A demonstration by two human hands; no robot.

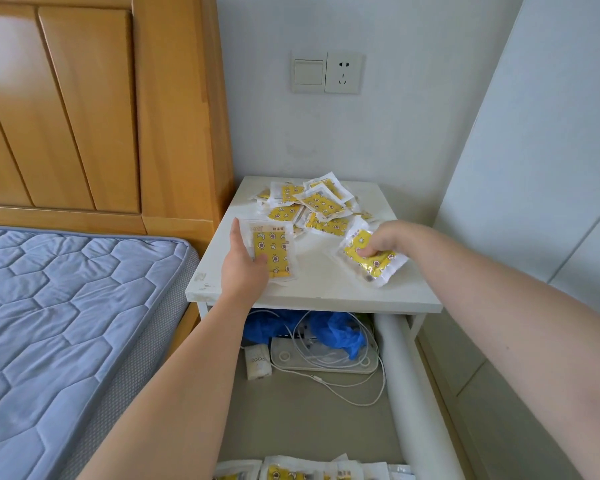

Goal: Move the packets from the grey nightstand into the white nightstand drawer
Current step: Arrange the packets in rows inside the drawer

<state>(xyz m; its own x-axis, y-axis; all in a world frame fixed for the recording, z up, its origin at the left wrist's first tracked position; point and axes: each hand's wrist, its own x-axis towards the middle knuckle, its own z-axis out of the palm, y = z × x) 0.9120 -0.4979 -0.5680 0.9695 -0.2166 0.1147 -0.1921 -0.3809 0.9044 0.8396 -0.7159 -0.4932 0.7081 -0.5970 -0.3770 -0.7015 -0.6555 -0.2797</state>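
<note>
Drawer packets (284,473) lie nearest; left fingers (261,258) grip one packet (274,249), right fingers (365,252) pinch another (378,266) over the nightstand (319,282).

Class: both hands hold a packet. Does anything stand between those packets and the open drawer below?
Nothing visible does. The left hand holds the left packet, the right hand the right packet, near the top's front edge; the drawer lies open below. Cables and a blue bag sit at its back, packets at its near end.
</note>
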